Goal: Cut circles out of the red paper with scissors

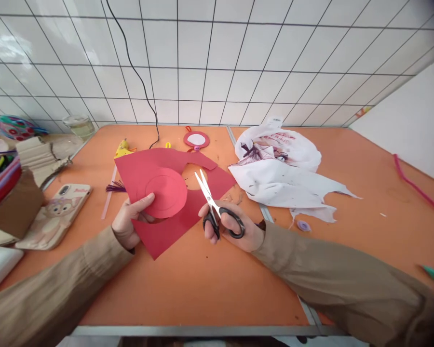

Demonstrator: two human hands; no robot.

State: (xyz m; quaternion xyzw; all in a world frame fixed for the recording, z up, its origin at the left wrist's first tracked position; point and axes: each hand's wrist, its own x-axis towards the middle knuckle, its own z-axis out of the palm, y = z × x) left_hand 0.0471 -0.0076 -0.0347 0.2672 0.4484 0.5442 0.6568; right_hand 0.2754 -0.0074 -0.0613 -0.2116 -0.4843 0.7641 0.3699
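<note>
My left hand (130, 222) pinches a red paper disc (168, 193) marked with an inner ring, thumb on top. Under and behind the disc lies a larger red sheet (181, 217) with a round opening cut in its right part; the left fingers are partly hidden beneath the paper. My right hand (235, 226) has its fingers through the black handles of a pair of scissors (209, 195). The silver blades are slightly apart, point up and away, and stand just right of the disc, over the sheet.
An orange table (188, 299) carries a white plastic bag (282, 178) at right and a small red round ornament (196, 140) at the back. Left are a phone (56, 214), a cardboard box (18, 207) and a glass jar (80, 126). A black cable (133, 70) hangs down the tiled wall.
</note>
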